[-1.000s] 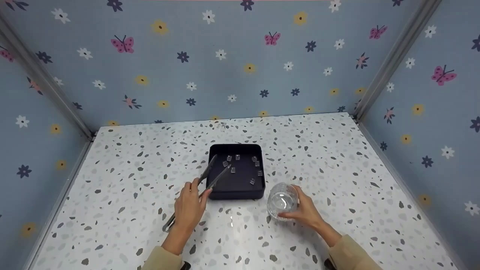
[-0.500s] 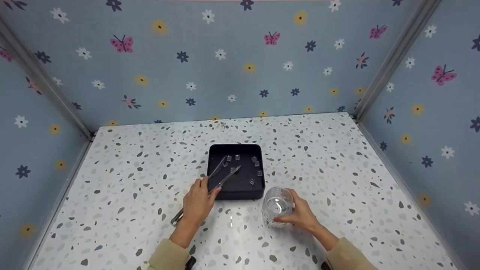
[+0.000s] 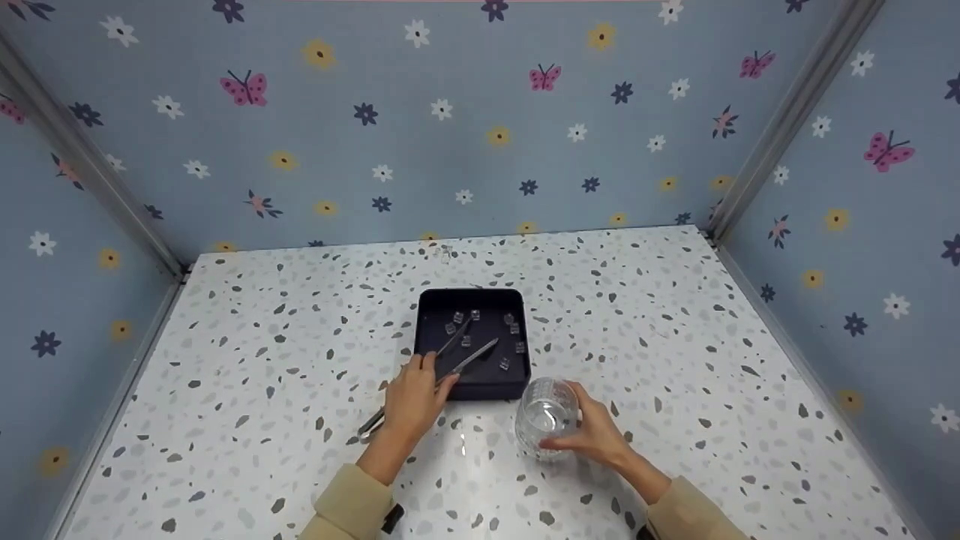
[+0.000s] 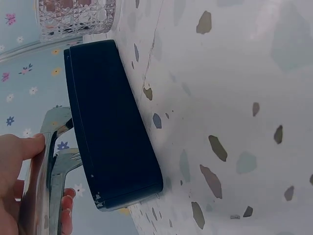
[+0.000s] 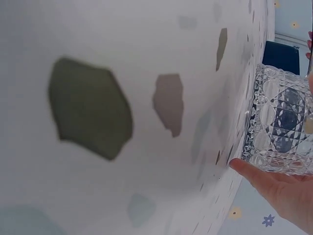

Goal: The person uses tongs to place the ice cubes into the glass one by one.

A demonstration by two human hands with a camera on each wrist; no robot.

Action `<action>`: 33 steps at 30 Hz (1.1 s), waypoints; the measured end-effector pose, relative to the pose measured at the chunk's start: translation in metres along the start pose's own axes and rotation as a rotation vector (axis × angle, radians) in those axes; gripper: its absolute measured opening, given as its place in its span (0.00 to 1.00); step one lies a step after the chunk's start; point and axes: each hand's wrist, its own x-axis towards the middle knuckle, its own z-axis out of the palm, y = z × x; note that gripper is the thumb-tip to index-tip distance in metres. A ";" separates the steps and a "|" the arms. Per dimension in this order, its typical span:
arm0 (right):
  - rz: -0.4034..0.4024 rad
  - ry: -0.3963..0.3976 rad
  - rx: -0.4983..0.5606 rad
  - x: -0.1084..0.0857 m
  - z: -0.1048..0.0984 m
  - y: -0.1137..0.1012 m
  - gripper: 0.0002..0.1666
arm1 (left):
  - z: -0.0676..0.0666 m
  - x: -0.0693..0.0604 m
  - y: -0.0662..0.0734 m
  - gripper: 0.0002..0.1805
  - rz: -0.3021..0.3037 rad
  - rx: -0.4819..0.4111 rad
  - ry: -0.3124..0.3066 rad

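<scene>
My left hand [image 3: 414,396] holds metal tongs [image 3: 474,358] between thumb and fingers, their two arms spread apart and reaching over the dark square tray [image 3: 480,391]. Several small clear cubes [image 3: 504,364] lie scattered on the tray's floor; nothing shows clamped between the tong tips. In the left wrist view the tongs [image 4: 36,196] cross the tray's near rim. My right hand [image 3: 596,431] grips a clear, cut-pattern glass [image 3: 546,420] by its side, thumb in front. The glass [image 5: 286,117] is close to the table by the tray's near right corner; contact with the table is unclear.
A white speckled table [image 3: 300,337] spreads around the tray. Blue flowered panels [image 3: 465,112] enclose it at the back and on both sides, with grey metal posts [image 3: 787,112] at the corners.
My left hand has moved right with the tongs, whose tips now sit further over the tray. The glass in my right hand has shifted slightly left and toward me. The cubes look unmoved.
</scene>
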 end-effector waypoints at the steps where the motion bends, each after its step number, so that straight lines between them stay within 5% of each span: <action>1: 0.000 -0.001 -0.001 0.000 0.000 0.000 0.52 | 0.000 0.001 0.001 0.28 0.009 0.007 -0.003; 7: 0.020 -0.010 0.012 0.000 0.004 -0.002 0.54 | 0.005 0.005 0.008 0.27 0.037 0.040 -0.017; 14: 0.014 -0.018 0.086 -0.003 -0.002 -0.041 0.50 | 0.012 0.007 0.016 0.26 0.050 0.039 -0.033; 33: 0.028 -0.018 0.084 -0.005 0.000 -0.037 0.48 | 0.024 0.017 0.029 0.24 0.054 0.090 -0.085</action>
